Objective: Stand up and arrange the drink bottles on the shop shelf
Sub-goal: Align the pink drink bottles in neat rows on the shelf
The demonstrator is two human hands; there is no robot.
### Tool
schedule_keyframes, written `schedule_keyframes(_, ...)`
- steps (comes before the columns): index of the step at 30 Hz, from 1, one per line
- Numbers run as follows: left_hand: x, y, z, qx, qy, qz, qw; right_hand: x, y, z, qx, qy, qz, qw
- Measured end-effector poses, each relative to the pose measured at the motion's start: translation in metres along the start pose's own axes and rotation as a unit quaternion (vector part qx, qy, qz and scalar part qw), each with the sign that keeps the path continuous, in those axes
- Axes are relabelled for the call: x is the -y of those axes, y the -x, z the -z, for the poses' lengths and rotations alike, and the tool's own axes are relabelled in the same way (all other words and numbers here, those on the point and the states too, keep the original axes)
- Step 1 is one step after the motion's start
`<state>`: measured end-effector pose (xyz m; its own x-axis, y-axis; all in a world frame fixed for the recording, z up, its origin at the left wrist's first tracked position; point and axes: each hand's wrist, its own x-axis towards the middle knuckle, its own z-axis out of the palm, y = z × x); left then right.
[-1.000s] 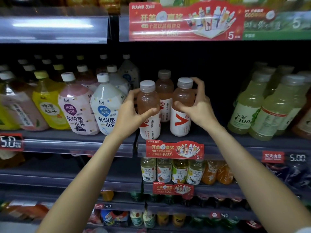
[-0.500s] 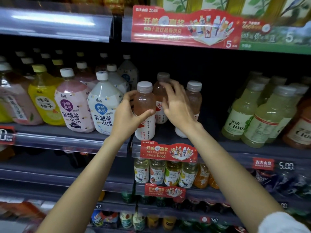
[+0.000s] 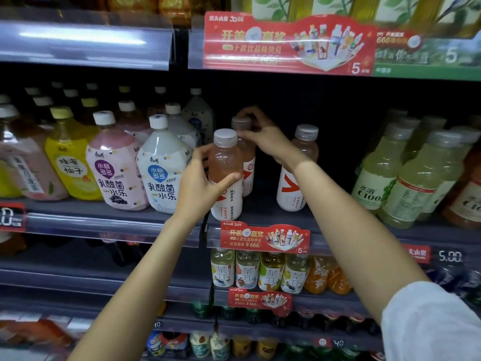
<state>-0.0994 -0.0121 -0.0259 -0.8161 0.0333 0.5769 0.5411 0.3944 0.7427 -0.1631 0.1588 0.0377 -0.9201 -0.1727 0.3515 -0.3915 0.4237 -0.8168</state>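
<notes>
Two hands, left hand (image 3: pixel 197 183) fingers wrapping front bottle (image 3: pixel 226 175), right hand (image 3: pixel 263 138) fingers pinching rear bottle (image 3: pixel 246 149) cap

Red promo banner (image 3: pixel 289 45) on upper shelf edge; smaller red promo tag (image 3: pixel 264 237) below; price label (image 3: pixel 450 256) reading 5.00 at right.

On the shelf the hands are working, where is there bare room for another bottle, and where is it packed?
Bare grey shelf lies between the pink grey-capped bottle with the red V label and the pale green C100 bottles, with dark space behind. Left of the pink bottle the left hand grips, the big white-capped bottles stand crowded.
</notes>
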Motion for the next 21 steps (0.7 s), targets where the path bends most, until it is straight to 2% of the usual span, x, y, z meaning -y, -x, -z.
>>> schedule_keyframes(2,0.000,0.000,0.000,0.003,0.002,-0.001,1.000,-0.004,0.000,0.000,0.013,-0.063,-0.002,0.998)
schedule_keyframes(6,0.002,0.001,0.000,0.015,-0.001,-0.003,1.000,-0.006,-0.001,-0.005,-0.016,-0.007,0.037,0.999)
schedule_keyframes(17,0.006,0.002,0.002,0.011,-0.037,-0.006,0.999,-0.005,-0.003,-0.018,-0.018,-0.041,0.042,0.998)
schedule_keyframes(19,0.006,0.003,0.002,0.010,-0.038,-0.009,0.999,-0.003,-0.001,-0.019,-0.022,-0.016,0.041,0.999)
schedule_keyframes(21,0.007,0.004,0.002,0.010,-0.034,-0.011,0.999,-0.001,0.007,-0.017,-0.047,0.059,0.043,0.996)
